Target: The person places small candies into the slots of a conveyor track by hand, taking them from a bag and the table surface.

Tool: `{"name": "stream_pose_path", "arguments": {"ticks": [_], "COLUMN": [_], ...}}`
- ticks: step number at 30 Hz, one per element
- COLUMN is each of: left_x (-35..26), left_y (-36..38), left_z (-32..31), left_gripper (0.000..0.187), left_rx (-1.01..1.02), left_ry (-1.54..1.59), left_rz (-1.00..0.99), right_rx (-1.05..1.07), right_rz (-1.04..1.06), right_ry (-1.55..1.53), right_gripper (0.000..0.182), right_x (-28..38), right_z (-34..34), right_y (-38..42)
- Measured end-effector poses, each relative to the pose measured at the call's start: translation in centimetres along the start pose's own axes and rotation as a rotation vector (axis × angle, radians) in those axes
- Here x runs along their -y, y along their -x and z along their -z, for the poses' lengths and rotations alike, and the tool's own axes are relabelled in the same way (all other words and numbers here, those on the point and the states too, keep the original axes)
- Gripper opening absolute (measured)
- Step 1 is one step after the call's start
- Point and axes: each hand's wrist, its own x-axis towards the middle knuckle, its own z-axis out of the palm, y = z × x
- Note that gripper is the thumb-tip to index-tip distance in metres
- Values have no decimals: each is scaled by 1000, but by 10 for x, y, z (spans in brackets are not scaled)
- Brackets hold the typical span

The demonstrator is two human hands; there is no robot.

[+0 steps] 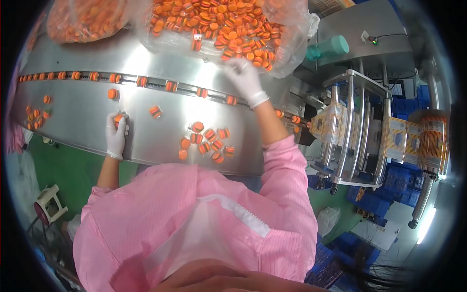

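Note:
My left hand (116, 137), in a white glove, is at the near edge of the steel table (146, 126). Its fingers are closed round a small orange-and-red layered candy (118, 118). My right hand (244, 82), gloved too, is over the far side of the conveyor channel, by the front of a big heap of the same candies (228, 24) on clear plastic. Its fingers are curled; what they hold, if anything, is hidden. Between my hands lies a loose cluster of candies (210, 138), some in clear wrappers. Single candies (171, 86) sit spaced along the channel.
A full clear bag of candies (87, 22) stands at the far left. More loose candies (36, 117) lie at the left end. To the right are metal rollers with printed film (399, 138) and a green cup (333, 47). A stool (50, 204) stands on the green floor.

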Motion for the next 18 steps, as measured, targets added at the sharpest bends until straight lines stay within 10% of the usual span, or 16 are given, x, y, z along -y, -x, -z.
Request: {"name": "stream_pose_path", "arguments": {"ticks": [9, 18], "left_x": [-1, -3], "left_y": [-5, -5], "left_z": [-4, -5], "left_gripper": [26, 27], "left_rx": [-43, -36], "left_ry": [-7, -58], "left_rz": [7, -7], "right_rx": [-129, -106], "right_rz": [-143, -53], "right_ry": [387, 410], "right_gripper": [61, 38], "right_x": [-39, -38], "right_z": [23, 5], "right_y": [-138, -108]}}
